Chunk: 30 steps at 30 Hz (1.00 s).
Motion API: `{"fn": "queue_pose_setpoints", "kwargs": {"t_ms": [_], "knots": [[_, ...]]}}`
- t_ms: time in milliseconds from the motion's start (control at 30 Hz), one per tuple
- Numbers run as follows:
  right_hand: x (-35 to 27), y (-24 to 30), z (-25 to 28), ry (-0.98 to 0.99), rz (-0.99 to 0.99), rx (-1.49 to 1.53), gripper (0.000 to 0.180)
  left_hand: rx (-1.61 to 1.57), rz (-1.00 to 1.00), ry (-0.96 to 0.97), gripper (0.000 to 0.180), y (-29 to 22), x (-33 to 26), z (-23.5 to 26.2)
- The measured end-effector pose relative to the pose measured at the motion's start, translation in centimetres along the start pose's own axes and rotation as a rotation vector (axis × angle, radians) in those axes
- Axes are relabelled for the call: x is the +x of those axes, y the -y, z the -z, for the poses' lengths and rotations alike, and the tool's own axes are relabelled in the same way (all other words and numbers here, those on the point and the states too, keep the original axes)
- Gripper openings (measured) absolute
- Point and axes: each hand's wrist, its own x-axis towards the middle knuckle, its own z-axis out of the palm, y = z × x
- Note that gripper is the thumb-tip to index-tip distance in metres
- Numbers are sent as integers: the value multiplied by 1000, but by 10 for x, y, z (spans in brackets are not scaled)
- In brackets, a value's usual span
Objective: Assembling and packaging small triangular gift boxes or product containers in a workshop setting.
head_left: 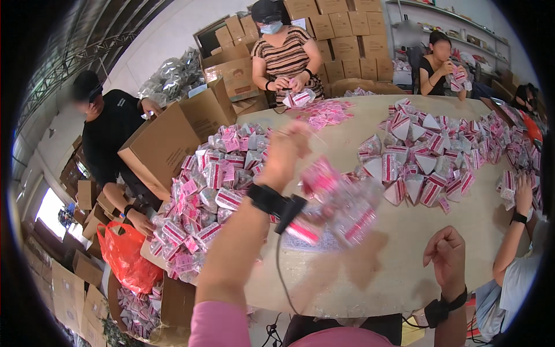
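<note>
My left hand (289, 147), smeared by motion, is raised over the table's middle, beside the pile on the left. A thin pale line shows near its fingertips; whether it grips anything is unclear. Just to the right and nearer me, a blurred cluster of clear plastic packets (355, 217) with pink labels appears above the table, its shadow on the surface. I cannot tell whether the cluster hangs from the hand or is loose. My right hand (448, 257) is apart from the packets at the table's near right, its fingers curled in with nothing visible in them.
Heaps of similar packets cover the table's left (199, 202) and right (425, 147). Pink cards (329, 114) lie at the far side. An open carton (162, 147) and a red plastic bag (130, 254) stand at the left. Several co-workers surround the table (404, 231); one co-worker's hand (524, 194) touches packets.
</note>
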Motion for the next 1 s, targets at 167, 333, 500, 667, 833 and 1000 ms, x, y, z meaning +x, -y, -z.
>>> {"fn": "queue_pose_setpoints", "kwargs": {"t_ms": [167,333,500,667,833,1000], "knots": [[4,-24,10,-97,-127,-16,13,209,-130,-212,12,-22,50,93],[0,-49,15,-163,-306,-31,7,914,-171,-271,19,73,66,177],[-8,-64,24,-186,-399,-107,7,1082,-96,-407,19,170,57,217],[-8,-67,37,-275,-443,-149,9,1193,-123,-398,16,196,71,199],[-10,-79,38,-221,-497,-107,6,1171,-78,-253,14,203,67,186],[-9,-89,35,-131,-544,-180,7,1100,-48,-159,15,195,57,181]]}}
